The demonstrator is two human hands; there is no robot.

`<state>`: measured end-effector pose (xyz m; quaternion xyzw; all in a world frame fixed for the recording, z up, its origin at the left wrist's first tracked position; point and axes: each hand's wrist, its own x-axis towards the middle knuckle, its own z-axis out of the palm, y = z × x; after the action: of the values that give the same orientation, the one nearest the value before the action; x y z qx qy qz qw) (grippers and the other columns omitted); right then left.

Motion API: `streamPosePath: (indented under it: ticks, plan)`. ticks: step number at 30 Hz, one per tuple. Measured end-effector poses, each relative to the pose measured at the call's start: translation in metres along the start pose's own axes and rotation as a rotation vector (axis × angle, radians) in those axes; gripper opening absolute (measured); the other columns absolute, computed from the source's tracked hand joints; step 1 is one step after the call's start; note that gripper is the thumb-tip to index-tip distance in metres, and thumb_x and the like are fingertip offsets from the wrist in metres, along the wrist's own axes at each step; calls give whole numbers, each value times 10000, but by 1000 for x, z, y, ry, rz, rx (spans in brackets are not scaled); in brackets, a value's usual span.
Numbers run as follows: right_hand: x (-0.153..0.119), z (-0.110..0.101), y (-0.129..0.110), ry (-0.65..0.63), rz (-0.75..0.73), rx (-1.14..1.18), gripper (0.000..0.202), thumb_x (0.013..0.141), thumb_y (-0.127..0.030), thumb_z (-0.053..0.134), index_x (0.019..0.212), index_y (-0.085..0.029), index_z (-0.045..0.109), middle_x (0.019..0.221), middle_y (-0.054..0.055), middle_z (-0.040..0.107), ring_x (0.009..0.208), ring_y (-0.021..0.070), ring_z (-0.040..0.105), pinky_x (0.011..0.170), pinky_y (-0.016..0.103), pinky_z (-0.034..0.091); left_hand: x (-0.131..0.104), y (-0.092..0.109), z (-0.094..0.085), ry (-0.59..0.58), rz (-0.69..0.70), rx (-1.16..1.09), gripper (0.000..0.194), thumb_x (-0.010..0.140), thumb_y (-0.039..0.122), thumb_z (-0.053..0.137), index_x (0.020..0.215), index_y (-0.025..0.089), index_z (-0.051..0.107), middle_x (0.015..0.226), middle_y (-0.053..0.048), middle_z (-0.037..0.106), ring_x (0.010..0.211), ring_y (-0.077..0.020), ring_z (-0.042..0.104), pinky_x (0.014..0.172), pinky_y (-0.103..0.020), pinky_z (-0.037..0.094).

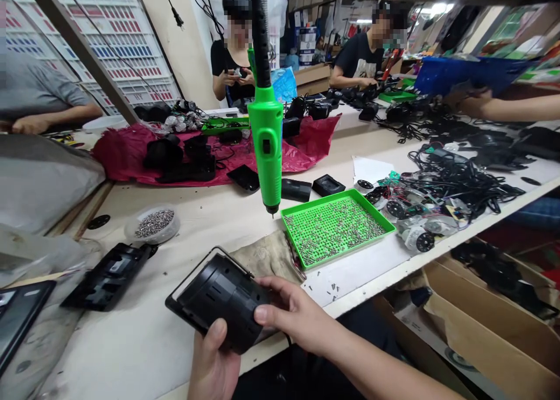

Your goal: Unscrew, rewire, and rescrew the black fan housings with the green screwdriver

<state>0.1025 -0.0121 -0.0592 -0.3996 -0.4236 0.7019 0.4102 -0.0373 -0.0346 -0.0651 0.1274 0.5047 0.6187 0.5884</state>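
Both of my hands hold a black plastic housing (227, 295) with a thin metal frame, tilted above the near edge of the bench. My left hand (214, 359) grips its lower side, thumb on the near face. On the right end, my right hand (293, 312) has its thumb and fingers closed round the housing. A green electric screwdriver (266, 149) hangs tip down just beyond it. To the right of the screwdriver lies a green perforated tray (339, 228) with many small screws. A round clear tub (153, 224) of screws stands on the left.
An open black shell (107, 276) lies left on the white bench (126, 341). Wires and parts (437, 184) heap at the right; cardboard boxes (494, 318) sit below. A red plastic sheet (236, 155) bears black parts behind. Several people work across and beside the bench.
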Motion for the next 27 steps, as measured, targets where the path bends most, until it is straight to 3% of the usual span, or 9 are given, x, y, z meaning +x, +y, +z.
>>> streamPosePath:
  ticks: [5, 10, 14, 23, 27]
  plan:
    - [-5, -6, -4, -7, -55, -28, 706, 667, -667, 729, 1196, -208, 637, 1088, 92, 724, 1103, 285, 661, 961, 451, 509, -9, -1, 8, -44, 31, 27, 830, 445, 565, 874, 1185, 258, 657, 983, -72, 763, 1105, -374, 633, 906, -455, 543]
    - [-4, -17, -11, -102, -50, -88, 701, 679, -703, 694, 1188, -224, 643, 1127, 95, 713, 1151, 291, 638, 983, 458, 494, -13, -2, 18, -6, 57, 39, 766, 476, 452, 894, 1158, 200, 654, 900, -85, 767, 1000, -376, 679, 890, -490, 540]
    - [-4, -19, -10, -177, -65, -78, 631, 689, -678, 707, 1149, -250, 644, 1109, 78, 711, 1115, 269, 656, 950, 421, 515, -16, -3, 19, -3, 57, 11, 832, 482, 454, 889, 1228, 218, 607, 897, -73, 768, 1007, -370, 679, 901, -484, 534]
    - [-3, -11, -11, -142, -123, -70, 595, 718, -656, 698, 1155, -255, 658, 1052, 70, 721, 1052, 271, 676, 944, 426, 518, -16, -12, 9, 3, 111, 112, 865, 497, 485, 874, 1262, 226, 565, 992, -85, 752, 1026, -363, 667, 915, -449, 514]
    - [3, -9, -10, -72, -117, 9, 668, 644, -626, 777, 1175, -240, 652, 1041, 72, 724, 1058, 286, 661, 934, 419, 514, -21, -21, 14, -2, 121, 143, 818, 493, 490, 868, 1212, 224, 583, 1050, -100, 731, 1052, -353, 658, 944, -439, 497]
